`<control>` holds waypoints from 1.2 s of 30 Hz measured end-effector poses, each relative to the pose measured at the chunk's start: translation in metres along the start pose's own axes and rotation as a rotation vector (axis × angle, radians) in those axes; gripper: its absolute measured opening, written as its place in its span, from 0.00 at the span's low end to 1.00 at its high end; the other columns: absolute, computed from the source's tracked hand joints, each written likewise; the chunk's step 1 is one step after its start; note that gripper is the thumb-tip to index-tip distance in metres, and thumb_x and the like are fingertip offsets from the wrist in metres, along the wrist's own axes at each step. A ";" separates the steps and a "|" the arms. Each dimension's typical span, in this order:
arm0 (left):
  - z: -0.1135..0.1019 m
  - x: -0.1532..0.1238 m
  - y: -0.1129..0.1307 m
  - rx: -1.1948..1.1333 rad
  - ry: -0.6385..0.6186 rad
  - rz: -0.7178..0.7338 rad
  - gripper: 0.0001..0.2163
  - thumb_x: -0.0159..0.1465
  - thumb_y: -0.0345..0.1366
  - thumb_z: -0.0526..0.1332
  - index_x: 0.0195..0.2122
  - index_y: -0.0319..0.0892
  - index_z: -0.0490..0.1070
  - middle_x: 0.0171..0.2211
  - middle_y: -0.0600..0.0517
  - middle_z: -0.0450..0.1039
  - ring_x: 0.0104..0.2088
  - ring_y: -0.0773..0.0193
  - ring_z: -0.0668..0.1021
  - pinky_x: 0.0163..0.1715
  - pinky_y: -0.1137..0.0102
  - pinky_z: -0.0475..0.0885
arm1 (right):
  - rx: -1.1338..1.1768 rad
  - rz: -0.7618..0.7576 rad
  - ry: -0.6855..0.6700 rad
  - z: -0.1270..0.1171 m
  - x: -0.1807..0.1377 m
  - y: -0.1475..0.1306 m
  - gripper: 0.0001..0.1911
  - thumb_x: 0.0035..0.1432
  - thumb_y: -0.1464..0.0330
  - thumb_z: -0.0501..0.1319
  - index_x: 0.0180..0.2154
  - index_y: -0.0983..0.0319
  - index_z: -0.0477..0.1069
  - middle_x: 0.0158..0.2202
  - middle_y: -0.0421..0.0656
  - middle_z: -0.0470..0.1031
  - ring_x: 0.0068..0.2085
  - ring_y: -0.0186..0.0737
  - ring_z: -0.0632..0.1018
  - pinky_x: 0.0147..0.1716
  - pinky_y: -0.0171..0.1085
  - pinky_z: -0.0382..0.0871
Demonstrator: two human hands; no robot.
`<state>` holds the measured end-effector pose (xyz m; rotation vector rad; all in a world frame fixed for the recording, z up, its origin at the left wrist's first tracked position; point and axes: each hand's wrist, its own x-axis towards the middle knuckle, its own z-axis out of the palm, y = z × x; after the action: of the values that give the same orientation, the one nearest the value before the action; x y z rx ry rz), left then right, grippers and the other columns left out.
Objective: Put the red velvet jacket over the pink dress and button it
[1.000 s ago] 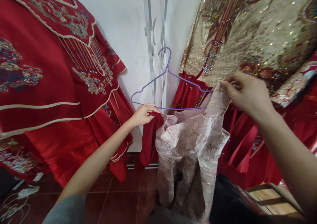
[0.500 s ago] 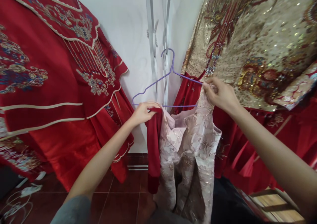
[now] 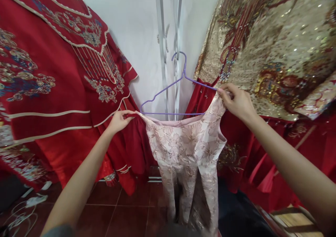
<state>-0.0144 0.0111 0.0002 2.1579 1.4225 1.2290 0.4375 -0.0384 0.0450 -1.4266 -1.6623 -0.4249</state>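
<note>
A pale pink dress [image 3: 183, 139] with a raised floral pattern is stretched between my hands. My right hand [image 3: 235, 99] pinches its right shoulder strap against the right arm of a purple hanger [image 3: 170, 86]. The hanger's hook is at the white metal rack. My left hand [image 3: 120, 120] is closed on the dress's left shoulder, below and left of the hanger's left end. Dark red cloth [image 3: 138, 139] hangs under the left fingers, along the dress's left edge. The left shoulder is off the hanger; the dress's lower part runs out of view.
Red embroidered garments [image 3: 68, 90] hang at left. A gold sequined garment [image 3: 262, 55] hangs at right above red skirts. White metal bars [image 3: 161, 27] stand against the wall. White cables [image 3: 21, 216] lie on the tiled floor [image 3: 131, 212] at lower left.
My left hand has moved left and pulled the dress's left shoulder outward, spreading the neckline flat. The right hand stays at the hanger's right arm with the strap.
</note>
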 end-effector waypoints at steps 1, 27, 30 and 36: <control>0.000 0.000 -0.001 0.008 0.002 -0.012 0.17 0.53 0.46 0.63 0.35 0.38 0.78 0.35 0.44 0.81 0.40 0.50 0.80 0.43 0.61 0.74 | -0.002 -0.001 0.009 0.002 0.000 0.001 0.19 0.63 0.52 0.52 0.37 0.59 0.72 0.27 0.42 0.75 0.27 0.40 0.73 0.30 0.34 0.59; -0.013 0.053 0.074 0.042 -0.169 0.262 0.12 0.54 0.40 0.65 0.35 0.38 0.81 0.37 0.46 0.81 0.42 0.52 0.80 0.48 0.64 0.73 | 0.002 -0.108 0.005 -0.019 0.004 -0.001 0.14 0.59 0.57 0.59 0.29 0.60 0.68 0.24 0.40 0.71 0.26 0.35 0.71 0.28 0.33 0.58; -0.001 0.058 0.096 0.025 -0.157 0.287 0.12 0.54 0.39 0.65 0.35 0.38 0.81 0.36 0.47 0.81 0.40 0.52 0.80 0.46 0.64 0.73 | 0.052 -0.101 -0.013 -0.019 0.002 -0.002 0.15 0.60 0.56 0.58 0.29 0.60 0.67 0.24 0.40 0.70 0.25 0.34 0.68 0.27 0.33 0.58; 0.001 0.061 0.085 0.065 -0.096 0.340 0.11 0.55 0.39 0.63 0.34 0.39 0.80 0.45 0.46 0.78 0.47 0.53 0.78 0.51 0.63 0.71 | 0.137 -0.039 -0.025 0.001 -0.002 0.004 0.16 0.60 0.53 0.56 0.31 0.59 0.66 0.25 0.40 0.71 0.24 0.35 0.66 0.28 0.35 0.59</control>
<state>0.0483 0.0228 0.0831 2.5440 1.1022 1.1783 0.4403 -0.0377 0.0418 -1.3058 -1.7077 -0.3095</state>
